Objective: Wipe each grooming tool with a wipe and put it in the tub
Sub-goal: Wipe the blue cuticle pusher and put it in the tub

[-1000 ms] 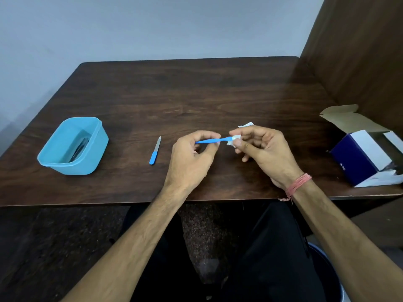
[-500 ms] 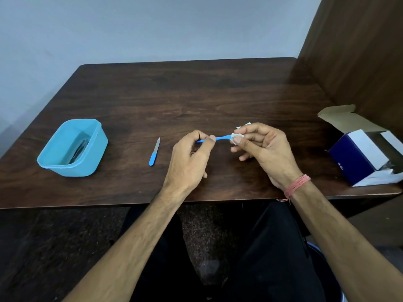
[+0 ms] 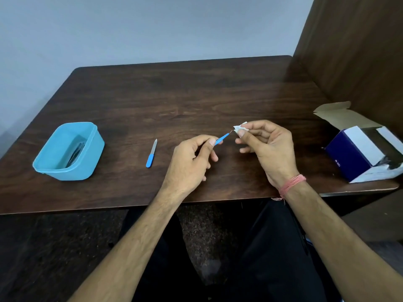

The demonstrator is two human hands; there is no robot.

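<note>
My left hand [image 3: 192,160] pinches a thin blue-handled tool [image 3: 221,139] with a fine dark tip that points up and right. My right hand [image 3: 263,144] pinches a small crumpled white wipe [image 3: 239,127] just beyond that tip; whether tip and wipe touch is unclear. A nail file with a blue handle [image 3: 151,153] lies on the table to the left of my hands. The light blue tub [image 3: 69,151] stands at the left with dark tools inside.
An open blue and white cardboard box [image 3: 359,153] sits at the table's right front corner beside a brown wooden panel [image 3: 349,51]. The dark wooden table [image 3: 174,94] ends at a grey wall. My legs are below the front edge.
The left hand has drawn the blue tool back out of the wipe, so the tip now shows. The right hand has lifted the wipe slightly up and right.
</note>
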